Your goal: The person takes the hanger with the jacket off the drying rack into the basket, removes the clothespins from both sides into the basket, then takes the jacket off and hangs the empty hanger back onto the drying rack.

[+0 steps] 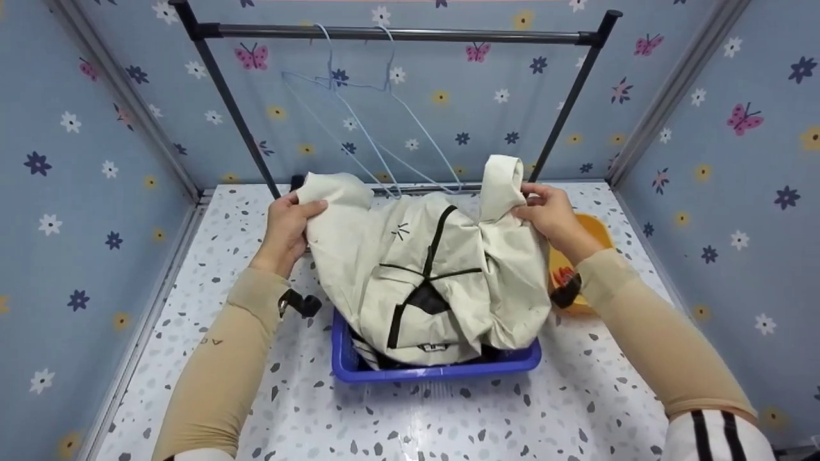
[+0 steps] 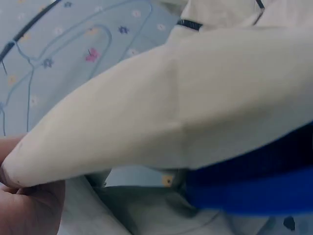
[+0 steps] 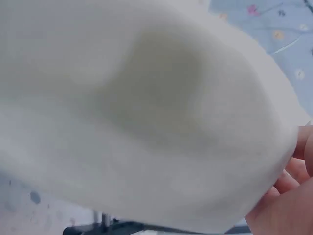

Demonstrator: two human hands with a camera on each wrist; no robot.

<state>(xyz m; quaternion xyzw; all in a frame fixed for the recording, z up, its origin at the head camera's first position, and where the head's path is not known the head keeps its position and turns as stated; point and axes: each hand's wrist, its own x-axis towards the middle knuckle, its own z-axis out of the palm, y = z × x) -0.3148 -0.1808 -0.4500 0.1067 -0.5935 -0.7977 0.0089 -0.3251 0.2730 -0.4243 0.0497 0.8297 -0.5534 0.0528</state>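
A cream jacket (image 1: 397,282) with black trim and a small dark mark is spread between my two hands, its lower part over a blue basket (image 1: 435,373). My left hand (image 1: 286,227) pinches one sleeve near its end, thumb on top. On the other side my right hand (image 1: 548,214) pinches the second sleeve, whose cuff end stands up in a loop. In the left wrist view the sleeve (image 2: 161,98) stretches away from my fingers. Cream cloth (image 3: 146,122) fills most of the right wrist view, with my fingertips at its edge.
Behind the jacket stands a black rack; from its rail (image 1: 448,33) hang two light blue wire hangers (image 1: 365,128). A yellow container (image 1: 596,230) with something red in it sits on the right, partly behind my right arm. Patterned walls enclose the speckled tabletop (image 1: 269,397).
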